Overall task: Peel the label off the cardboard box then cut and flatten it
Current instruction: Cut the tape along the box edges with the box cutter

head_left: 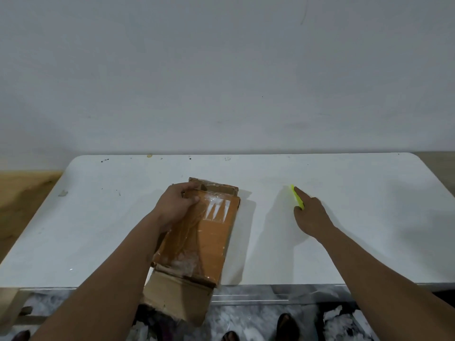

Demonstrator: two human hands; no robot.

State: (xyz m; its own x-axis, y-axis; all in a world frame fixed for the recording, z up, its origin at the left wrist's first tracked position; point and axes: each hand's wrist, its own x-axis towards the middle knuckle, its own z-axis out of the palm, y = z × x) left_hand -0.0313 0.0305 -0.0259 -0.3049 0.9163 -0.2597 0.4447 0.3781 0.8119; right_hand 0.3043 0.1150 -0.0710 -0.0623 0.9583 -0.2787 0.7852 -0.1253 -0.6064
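Cardboard box lies lengthwise near the middle of the surface, its near end hanging over the front edge, where a plain flap droops toward the floor. The left hand grips the box at its far left corner, fingers curled over the top edge and the thumb on the upper face. That face is wrapped in shiny clear tape, and a patch of torn whitish residue sits toward the far end. This may be what remains of the label, though I cannot tell whether the label is fully off.

The right hand rests well apart from the box, toward the right half of the surface, on a small yellow-green tool, probably a cutter. The forefinger is stretched along it and the other fingers seem folded beneath. Whether it is truly gripped or only touched cannot be made out.

Judging by this, the peeling looks mostly or wholly done, and the work stands at the change to cutting, with the cutter being reached for. The box itself is partly collapsed but still taped along its seams, with end flaps loose at both ends. Slitting the tape, opening the seams and pressing the board flat all appear to be left.
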